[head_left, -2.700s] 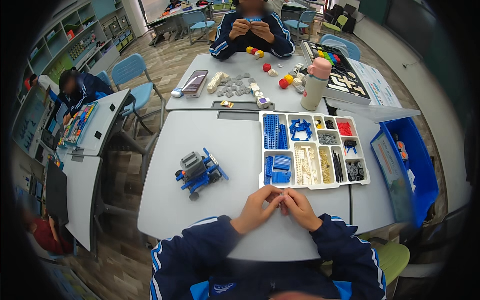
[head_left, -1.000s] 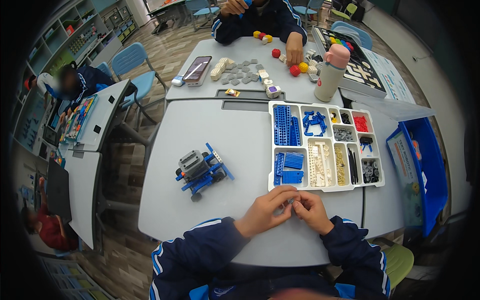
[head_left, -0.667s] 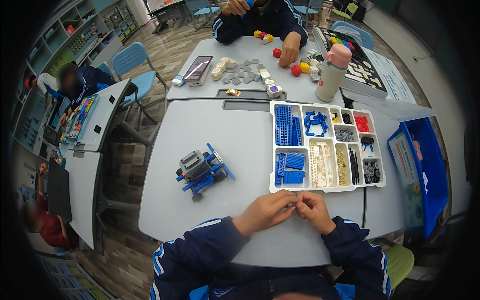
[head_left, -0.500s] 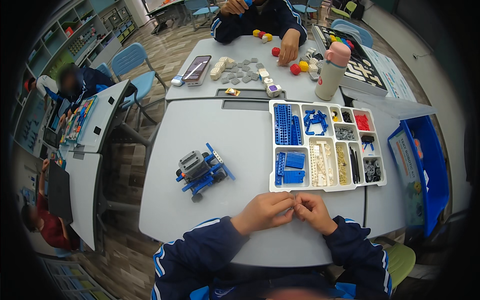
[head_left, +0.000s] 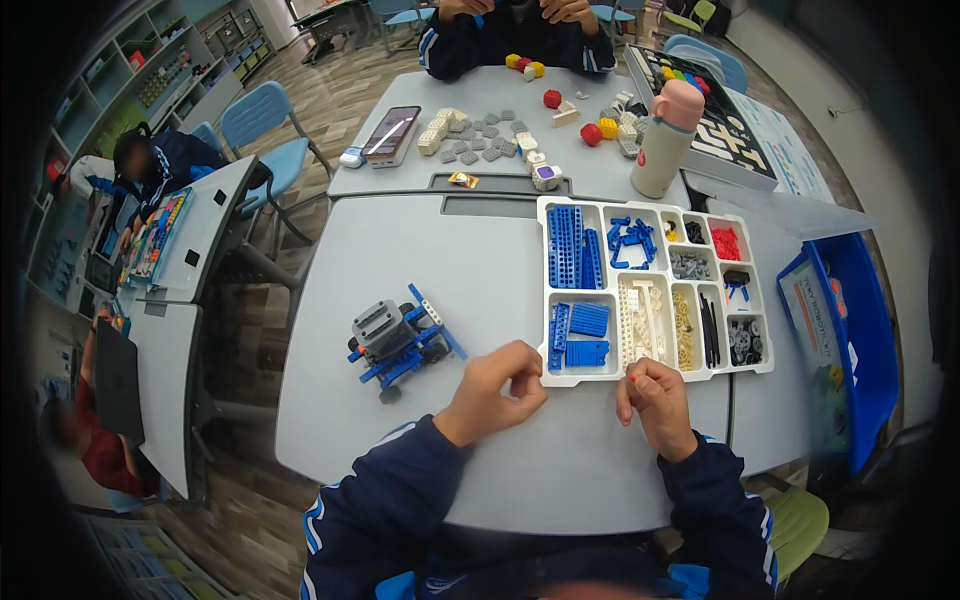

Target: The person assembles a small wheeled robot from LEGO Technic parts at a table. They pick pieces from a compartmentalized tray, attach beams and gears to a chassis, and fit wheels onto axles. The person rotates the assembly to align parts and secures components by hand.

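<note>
My right hand [head_left: 657,408] pinches a small red building-kit piece [head_left: 632,377] at the front edge of the white parts tray [head_left: 655,372]. Left of it, my left hand [head_left: 495,393] is closed with fingers curled together. Whatever is between those fingers, if anything, is hidden. The tray's compartments hold blue beams [head_left: 567,245], blue angled pieces [head_left: 632,242], small red pegs [head_left: 725,243], white beams [head_left: 640,318] and grey gears [head_left: 745,342]. Beyond my left hand stands a small wheeled model [head_left: 400,342] with a grey block on a blue frame, touched by neither hand.
A cream bottle with a pink lid [head_left: 667,140], a phone [head_left: 393,135], grey tiles [head_left: 487,140] and coloured blocks [head_left: 592,134] lie across the table. Another person [head_left: 515,45] sits opposite. A blue bin [head_left: 850,350] stands to the right.
My hands have parted: the left moved left and slightly away from me, the right a little right. A red piece now shows in my right fingers. The person opposite has drawn a hand back.
</note>
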Tool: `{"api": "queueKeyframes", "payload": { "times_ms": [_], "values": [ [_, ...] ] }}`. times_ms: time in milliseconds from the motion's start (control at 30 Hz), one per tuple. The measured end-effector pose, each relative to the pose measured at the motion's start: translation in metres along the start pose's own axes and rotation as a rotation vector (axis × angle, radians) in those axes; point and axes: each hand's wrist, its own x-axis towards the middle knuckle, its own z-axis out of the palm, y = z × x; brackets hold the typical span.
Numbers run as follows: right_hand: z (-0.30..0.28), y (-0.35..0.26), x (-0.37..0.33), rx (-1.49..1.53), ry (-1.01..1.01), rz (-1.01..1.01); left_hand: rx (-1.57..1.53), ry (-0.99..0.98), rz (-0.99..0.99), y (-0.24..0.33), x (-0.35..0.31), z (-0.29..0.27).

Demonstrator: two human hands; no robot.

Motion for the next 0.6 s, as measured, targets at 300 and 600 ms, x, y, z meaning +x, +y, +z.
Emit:
{"api": "queueKeyframes", "payload": {
  "times_ms": [300, 600],
  "values": [
    [0.011, 0.015, 0.003, -0.763, -0.028, -0.197, 0.191, -0.03, 0.056, -0.008, 0.0, 0.013],
    [0.013, 0.005, 0.003, -0.781, -0.109, -0.161, 0.44, 0.143, 0.041, 0.036, 0.008, -0.023]
  ]
}}
